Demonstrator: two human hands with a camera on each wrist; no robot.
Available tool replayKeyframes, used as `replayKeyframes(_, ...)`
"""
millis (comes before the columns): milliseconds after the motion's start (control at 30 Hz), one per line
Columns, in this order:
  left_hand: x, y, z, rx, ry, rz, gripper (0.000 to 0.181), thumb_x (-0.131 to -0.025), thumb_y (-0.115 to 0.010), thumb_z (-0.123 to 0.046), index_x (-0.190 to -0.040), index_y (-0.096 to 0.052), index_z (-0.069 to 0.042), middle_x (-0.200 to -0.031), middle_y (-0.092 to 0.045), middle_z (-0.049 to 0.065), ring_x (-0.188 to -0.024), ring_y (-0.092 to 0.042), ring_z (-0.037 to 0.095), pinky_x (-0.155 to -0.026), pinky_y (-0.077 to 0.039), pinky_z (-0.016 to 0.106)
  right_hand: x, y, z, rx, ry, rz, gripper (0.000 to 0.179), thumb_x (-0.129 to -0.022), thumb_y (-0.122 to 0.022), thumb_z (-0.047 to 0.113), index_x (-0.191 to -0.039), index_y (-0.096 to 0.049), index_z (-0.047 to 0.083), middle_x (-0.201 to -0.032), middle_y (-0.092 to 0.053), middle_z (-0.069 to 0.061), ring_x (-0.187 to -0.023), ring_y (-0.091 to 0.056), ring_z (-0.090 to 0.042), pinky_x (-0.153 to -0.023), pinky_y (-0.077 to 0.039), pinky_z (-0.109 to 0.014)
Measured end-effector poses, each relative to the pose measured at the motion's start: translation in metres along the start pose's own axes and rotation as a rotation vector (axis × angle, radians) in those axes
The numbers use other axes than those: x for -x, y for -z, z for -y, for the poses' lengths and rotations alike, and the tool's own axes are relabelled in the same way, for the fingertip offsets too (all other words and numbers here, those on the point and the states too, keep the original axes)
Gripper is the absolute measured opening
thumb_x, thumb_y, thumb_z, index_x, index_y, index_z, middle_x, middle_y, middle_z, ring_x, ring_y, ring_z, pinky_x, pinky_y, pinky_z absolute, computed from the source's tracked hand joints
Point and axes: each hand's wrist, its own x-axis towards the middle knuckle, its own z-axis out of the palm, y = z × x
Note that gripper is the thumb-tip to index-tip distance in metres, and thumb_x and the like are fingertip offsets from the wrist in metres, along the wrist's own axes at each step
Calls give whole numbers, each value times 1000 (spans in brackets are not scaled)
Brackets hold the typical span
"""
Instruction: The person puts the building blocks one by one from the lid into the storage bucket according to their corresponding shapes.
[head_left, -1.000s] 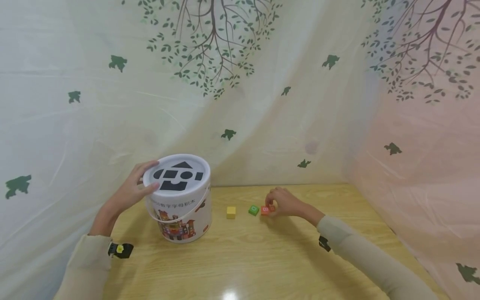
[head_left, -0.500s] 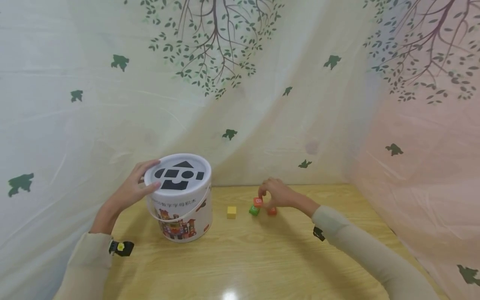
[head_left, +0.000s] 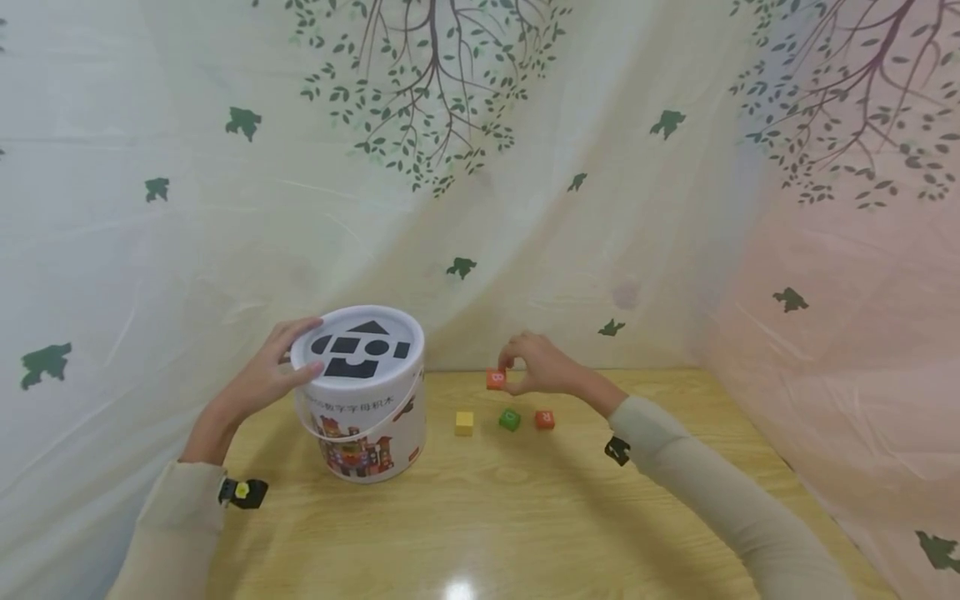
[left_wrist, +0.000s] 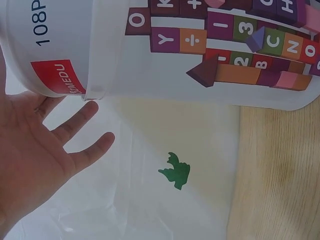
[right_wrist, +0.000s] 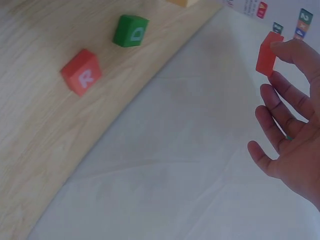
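Note:
In the head view, my left hand [head_left: 266, 367] holds the white toy-block bucket [head_left: 367, 425] by its lid rim, thumb over the top. The left wrist view shows two straight, spread fingers by that rim. My right hand [head_left: 543, 364] pinches a red letter block [head_left: 496, 379] marked B between thumb and fingertips, raised above the table. In the right wrist view this block [right_wrist: 269, 53] shows a plain red side. Below the hand, on the table, lie a yellow block [head_left: 464, 423], a green letter block [head_left: 510, 419] and a red block [head_left: 544, 419] marked R, in a loose row.
The wooden table [head_left: 480, 508] ends at the back against a hanging pale cloth [head_left: 525, 275] printed with leaves and branches. A pinkish stretch of cloth [head_left: 847, 350] bounds the right side. The bucket's white handle [head_left: 360, 435] hangs down its front.
My right hand has lifted the red B block from beside the red R block, carrying it left and up past the green one. The left hand stays on the bucket.

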Motion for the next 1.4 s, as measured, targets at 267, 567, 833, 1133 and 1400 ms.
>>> replayKeyframes(267,-2,2,0,-18,-8,15,77,-97,-66,-22,-161,-25,-7,-162,-19,26,-140,-31,49,-110,-34,74,-12,15,13,-57,2,-46,21,-84,-80,20,-100,-74,9,-99,-70,-5,-98,-54,-22,-88,-45,-39)
replayKeyframes(567,-3,3,0,-28,4,16,80,-95,-69,-24,-161,-26,-6,-162,-21,26,-139,-33,50,-110,-34,74,-25,28,14,-84,7,-92,22,-83,-80,20,-101,-74,9,-101,-70,-7,-100,-54,-22,-90,-44,-40)
replayKeyframes(833,-3,4,-2,-34,22,14,78,-96,-68,-28,-160,-29,-6,-160,-24,26,-138,-35,50,-109,-34,75,-39,43,23,-166,8,-134,25,-83,-80,17,-104,-73,5,-104,-72,-9,-104,-59,-29,-95,-48,-45)
replayKeyframes(1133,-4,6,-2,-44,23,12,78,-95,-69,-28,-160,-30,-8,-159,-27,24,-136,-37,48,-107,-36,73,-60,53,43,-196,49,-172,28,-81,-81,17,-106,-72,5,-104,-72,-9,-102,-61,-26,-94,-49,-40)
replayKeyframes(1400,-4,4,0,-37,14,5,77,-95,-69,-27,-159,-31,-6,-159,-26,25,-136,-37,48,-108,-36,72,-78,53,61,-226,78,-168,24,-83,-80,16,-103,-72,6,-103,-72,-7,-102,-62,-24,-94,-51,-36)
